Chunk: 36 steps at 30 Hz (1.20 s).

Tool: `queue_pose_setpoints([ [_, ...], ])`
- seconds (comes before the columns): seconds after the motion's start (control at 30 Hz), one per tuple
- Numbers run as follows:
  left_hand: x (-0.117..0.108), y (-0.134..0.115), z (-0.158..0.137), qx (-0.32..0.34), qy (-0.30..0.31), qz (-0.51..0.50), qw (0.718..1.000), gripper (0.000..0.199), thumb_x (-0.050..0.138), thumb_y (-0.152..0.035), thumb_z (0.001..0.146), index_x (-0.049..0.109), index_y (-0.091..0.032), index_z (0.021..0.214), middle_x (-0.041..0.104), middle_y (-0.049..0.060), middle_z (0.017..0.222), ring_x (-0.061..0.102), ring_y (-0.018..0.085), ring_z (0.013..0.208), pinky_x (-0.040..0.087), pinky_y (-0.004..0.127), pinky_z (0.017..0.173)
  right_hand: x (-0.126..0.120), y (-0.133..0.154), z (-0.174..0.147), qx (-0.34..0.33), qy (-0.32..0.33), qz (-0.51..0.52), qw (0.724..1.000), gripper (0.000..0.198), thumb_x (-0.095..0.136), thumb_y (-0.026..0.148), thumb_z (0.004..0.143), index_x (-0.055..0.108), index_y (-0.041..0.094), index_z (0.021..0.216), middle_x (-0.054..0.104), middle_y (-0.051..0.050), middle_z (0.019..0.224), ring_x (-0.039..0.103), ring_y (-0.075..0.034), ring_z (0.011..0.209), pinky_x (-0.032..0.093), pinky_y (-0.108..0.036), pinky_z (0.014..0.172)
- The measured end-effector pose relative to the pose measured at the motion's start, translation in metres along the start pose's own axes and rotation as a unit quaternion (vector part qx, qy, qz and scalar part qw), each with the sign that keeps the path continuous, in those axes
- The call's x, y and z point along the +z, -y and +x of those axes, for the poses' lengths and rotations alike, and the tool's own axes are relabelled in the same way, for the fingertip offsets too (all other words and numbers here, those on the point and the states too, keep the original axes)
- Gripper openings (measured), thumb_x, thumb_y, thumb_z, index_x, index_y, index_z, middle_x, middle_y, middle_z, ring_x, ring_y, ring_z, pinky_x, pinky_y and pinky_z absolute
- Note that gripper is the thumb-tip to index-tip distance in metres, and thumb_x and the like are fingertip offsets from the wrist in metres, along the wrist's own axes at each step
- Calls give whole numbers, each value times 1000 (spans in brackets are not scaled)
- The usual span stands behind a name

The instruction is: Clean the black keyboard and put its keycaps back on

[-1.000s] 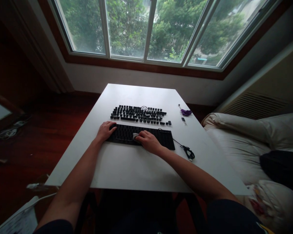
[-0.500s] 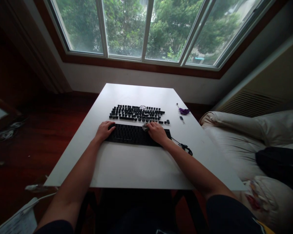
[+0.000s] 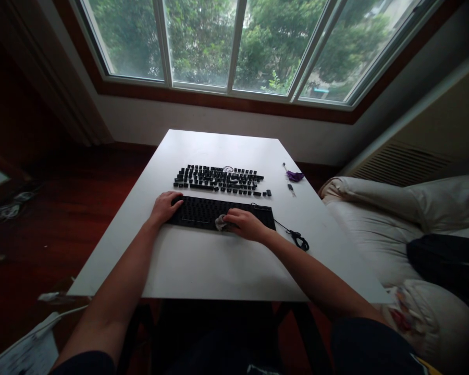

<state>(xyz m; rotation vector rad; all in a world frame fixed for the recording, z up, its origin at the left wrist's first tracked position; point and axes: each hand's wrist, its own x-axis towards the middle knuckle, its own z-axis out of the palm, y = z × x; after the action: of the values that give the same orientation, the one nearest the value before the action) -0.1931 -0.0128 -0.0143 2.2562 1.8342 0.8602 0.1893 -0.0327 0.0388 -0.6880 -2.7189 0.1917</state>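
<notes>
Apparently wiping was in hand: at mid-frame the right hand [image 3: 244, 223] pinched a greyish wad [image 3: 220, 223] in its fingers over the black keyboard [image 3: 201, 209]. The next stroke seemed to need the left hand [image 3: 164, 208], grip unclear at the keyboard's left end, for bracing.

Daylight comes through the sliding window [image 3: 201, 44] ahead, while the reddish floor [image 3: 89, 208] at left is nearly dark. The white table [image 3: 219, 143] has a pale glare at its far part. The black keyboard [image 3: 198, 209] is so dark that small details merge. Towards the view's edges, shapes look stretched and soft.
</notes>
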Motion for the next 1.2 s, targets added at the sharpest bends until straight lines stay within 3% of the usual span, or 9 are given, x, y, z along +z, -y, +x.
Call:
queue_pose_setpoints([
  [0.1, 0, 0, 0, -1, -1, 0, 1000, 35, 55, -43, 95, 68, -28, 124, 68, 6, 126, 58, 28, 119, 43, 44, 107, -12, -26, 1, 137, -90, -64, 984, 26, 62, 15, 92, 65, 22, 117, 63, -9, 108, 57, -23, 98, 45, -32, 84],
  [0.2, -1, -1, 0, -7, -5, 2, 1000, 35, 55, -43, 95, 68, -28, 124, 68, 6, 127, 58, 28, 119, 43, 45, 107, -15, -40, -1, 213, -98, -138, 962, 25, 61, 12, 91, 67, 21, 112, 63, -10, 103, 56, -24, 96, 44, -32, 79],
  [0.33, -2, -3, 1, -7, 1, 4, 1000, 34, 56, -42, 95, 68, -29, 123, 68, 6, 127, 57, 28, 120, 43, 45, 107, 5, -8, -8, 142, -70, -150, 976, 24, 61, 9, 89, 68, 22, 108, 62, -8, 101, 53, -22, 93, 43, -30, 79],
  [0.47, -3, -4, 1, -5, -2, 7, 1000, 35, 55, -43, 95, 68, -28, 123, 68, 6, 127, 57, 28, 120, 43, 45, 107, 25, 35, -13, 7, -34, -62, 997, 23, 61, 9, 90, 68, 22, 107, 62, -6, 99, 54, -19, 91, 44, -28, 79],
  [0.57, -4, -5, 0, -10, 0, 9, 1000, 35, 54, -43, 95, 68, -27, 124, 68, 6, 127, 57, 28, 120, 43, 45, 108, 18, 34, -14, -40, -26, 5, 999, 25, 61, 10, 90, 68, 24, 110, 63, -5, 102, 56, -18, 93, 45, -27, 81],
  [0.73, -4, -6, 0, -13, 3, 8, 1000, 35, 54, -43, 95, 67, -28, 124, 68, 7, 127, 57, 28, 119, 42, 46, 108, -16, -26, -20, 207, -154, -64, 964, 31, 58, 7, 88, 68, 22, 113, 63, -10, 107, 56, -26, 103, 47, -37, 90],
  [0.83, -4, -7, 0, -20, 3, 10, 1000, 35, 55, -43, 95, 68, -29, 123, 68, 6, 127, 57, 28, 119, 42, 47, 109, -23, -46, -27, 269, -143, -111, 946, 30, 58, 8, 86, 70, 21, 111, 63, -11, 106, 54, -27, 101, 47, -39, 89],
  [1.1, -4, -8, -1, -17, 6, 14, 1000, 35, 54, -44, 96, 67, -28, 124, 68, 6, 128, 57, 29, 122, 39, 46, 110, 9, 30, -35, 58, -11, -21, 998, 23, 62, 12, 83, 69, 23, 103, 62, -8, 103, 53, -23, 97, 46, -34, 84],
  [1.2, -3, -6, -1, -16, 3, 13, 1000, 35, 53, -43, 96, 67, -28, 124, 68, 6, 128, 57, 28, 121, 40, 46, 110, 6, 31, -36, 19, -10, 54, 998, 25, 60, 11, 84, 69, 23, 104, 63, -7, 104, 56, -22, 97, 48, -33, 85],
])
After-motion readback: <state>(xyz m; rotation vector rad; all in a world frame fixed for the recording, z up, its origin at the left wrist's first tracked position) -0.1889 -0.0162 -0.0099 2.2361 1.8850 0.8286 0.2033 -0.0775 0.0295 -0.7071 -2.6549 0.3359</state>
